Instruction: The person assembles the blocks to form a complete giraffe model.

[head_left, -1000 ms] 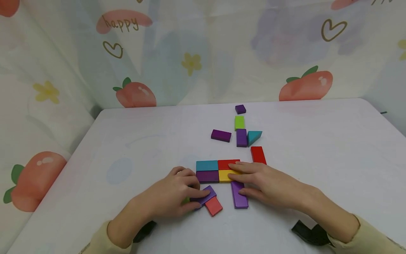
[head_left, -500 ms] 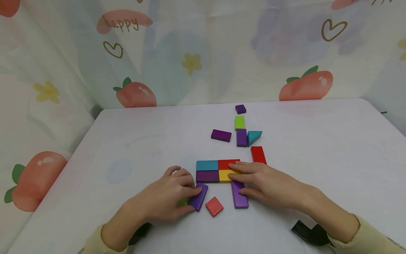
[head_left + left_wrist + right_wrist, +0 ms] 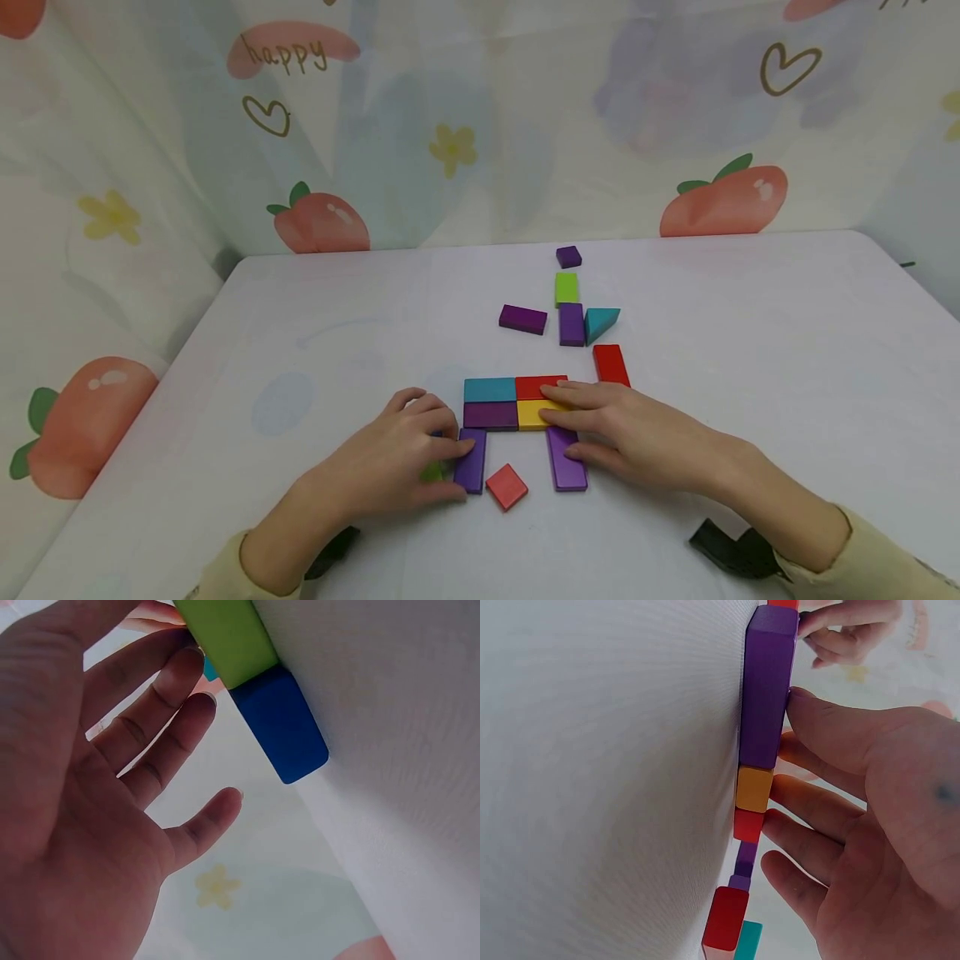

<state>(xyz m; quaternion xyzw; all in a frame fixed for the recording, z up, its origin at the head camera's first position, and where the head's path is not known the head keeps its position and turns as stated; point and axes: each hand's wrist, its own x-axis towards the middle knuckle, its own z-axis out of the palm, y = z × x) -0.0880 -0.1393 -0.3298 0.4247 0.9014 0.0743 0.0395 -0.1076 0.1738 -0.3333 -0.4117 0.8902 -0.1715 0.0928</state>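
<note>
My left hand (image 3: 390, 458) pinches a purple block (image 3: 472, 471) below the left end of a two-by-two group, its index finger on top and thumb at the near corner. That group has a teal block (image 3: 490, 390), a dark purple block (image 3: 490, 417), a red block (image 3: 529, 387) and a yellow block (image 3: 530, 414). My right hand (image 3: 637, 429) lies with straight fingers on the red and yellow blocks, its thumb on a second purple block (image 3: 567, 471) at the right. A green block (image 3: 229, 641) and a blue block (image 3: 281, 724) are partly hidden behind my left hand in the head view.
A red square block (image 3: 507, 487) lies between the two purple ones. Farther back are another red block (image 3: 611, 364), a teal triangle (image 3: 601, 323), a purple upright piece (image 3: 572, 325), a lime block (image 3: 567, 287), a small purple piece (image 3: 568, 257) and a dark purple block (image 3: 522, 319).
My left hand has turned the purple block from slanted to nearly straight, its far end now against the dark purple block. The red square has come apart from it. My right hand stays in place.
</note>
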